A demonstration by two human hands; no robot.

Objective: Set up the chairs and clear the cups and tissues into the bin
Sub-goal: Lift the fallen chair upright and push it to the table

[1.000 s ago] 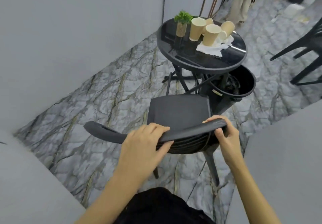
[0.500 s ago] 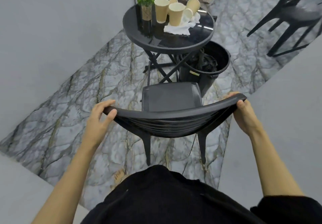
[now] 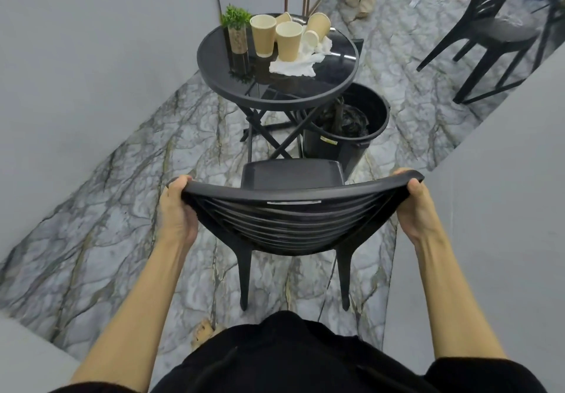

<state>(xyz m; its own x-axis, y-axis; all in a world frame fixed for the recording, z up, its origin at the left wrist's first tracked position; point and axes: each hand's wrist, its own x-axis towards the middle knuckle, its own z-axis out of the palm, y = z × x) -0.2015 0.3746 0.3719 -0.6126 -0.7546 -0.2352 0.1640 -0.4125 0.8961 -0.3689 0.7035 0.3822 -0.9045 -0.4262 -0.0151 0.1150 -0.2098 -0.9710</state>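
- head view: a black chair (image 3: 293,221) stands upright on the marble floor (image 3: 122,209), its seat facing the round table (image 3: 336,87) and its slatted back nearest the person.
- left hand (image 3: 175,212) is wrapped around the left end of the chair's top rail, fingers curled over it.
- right hand (image 3: 417,209) is clamped on the right end of the same rail, thumb on top.
- on the table are paper cups (image 3: 289,41), some upright and some tipped, touching crumpled tissues (image 3: 295,65), with a small potted plant (image 3: 237,30) beside them.
- a black bin (image 3: 371,145) sits on the floor just beside the table, partly under its edge.
- a second black chair (image 3: 489,35) stands well apart at the upper right.
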